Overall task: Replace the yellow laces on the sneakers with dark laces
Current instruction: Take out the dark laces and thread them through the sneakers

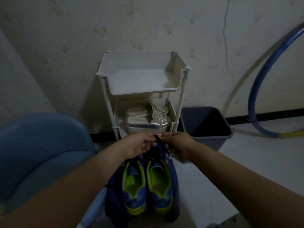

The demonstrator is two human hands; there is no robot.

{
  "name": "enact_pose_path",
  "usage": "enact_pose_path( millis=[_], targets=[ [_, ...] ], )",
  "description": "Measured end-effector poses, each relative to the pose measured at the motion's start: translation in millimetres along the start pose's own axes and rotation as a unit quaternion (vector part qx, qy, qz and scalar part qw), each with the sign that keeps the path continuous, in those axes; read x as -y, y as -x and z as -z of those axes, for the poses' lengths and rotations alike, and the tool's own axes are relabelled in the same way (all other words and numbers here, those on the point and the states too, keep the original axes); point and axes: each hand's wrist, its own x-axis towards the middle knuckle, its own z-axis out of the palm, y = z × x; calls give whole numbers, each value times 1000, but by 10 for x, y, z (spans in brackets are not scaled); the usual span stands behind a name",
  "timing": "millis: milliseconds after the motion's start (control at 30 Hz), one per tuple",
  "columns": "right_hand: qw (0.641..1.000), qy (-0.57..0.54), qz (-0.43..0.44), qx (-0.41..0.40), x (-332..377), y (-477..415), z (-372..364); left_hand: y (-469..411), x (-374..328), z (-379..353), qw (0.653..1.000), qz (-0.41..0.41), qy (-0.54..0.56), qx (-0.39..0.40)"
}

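Dimly lit scene: shadow detail is hard to read throughout.
Sneakers (147,185): a blue pair with lime-green lining and heels, side by side, heels toward the camera. The toe ends and eyelets are hidden under the hands.
Under the sneakers: a dark blue surface (176,195) (cloth or bag, cannot tell which).
Dark lace (158,139): a short stretch shows between the two hands, with strands running down toward the right-side shoe. Where they enter it is too dark to see.
Left hand (139,143): thumb and fingertips pinch the lace, above the shoes' front end.
Right hand (177,144): fingers curled, pinching the other side of the same lace, almost touching the left hand.
White shelf rack (141,89): stands against the wall just beyond the hands. Its lowest part is blocked by them.
Silver sandals (148,119): on the rack's lower shelf.
Grey bin (205,137): just beside the rack, on the right.
Blue hoop (256,89): leans on the wall, cut off by the right edge.
Blue chair (41,153): at left, partly out of frame.
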Motion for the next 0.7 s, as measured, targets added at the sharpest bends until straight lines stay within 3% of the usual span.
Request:
enact_pose_path(
  millis=[200, 333, 433, 533, 700],
  targets=[
    [999, -16, -35, -5, 68, -49, 95, -83, -20, -28, 984, -42, -59, -161],
    [999, -18, -46, -3, 107, -57, 115, -145, 4, -45, 960, -89, -158, -212],
    [1000, -11, -15, 0, 111, -35, 87, -167, 3, -85, 964, -80, -166, -190],
    [998, 5, 65, -12, 110, 47, 40, -139, 13, -160, 985, -15, -119, -120],
    [974, 83, 209, -20, 46, 80, -19, -38, 3, -215, 955, -36, -287, -58]
  ],
)
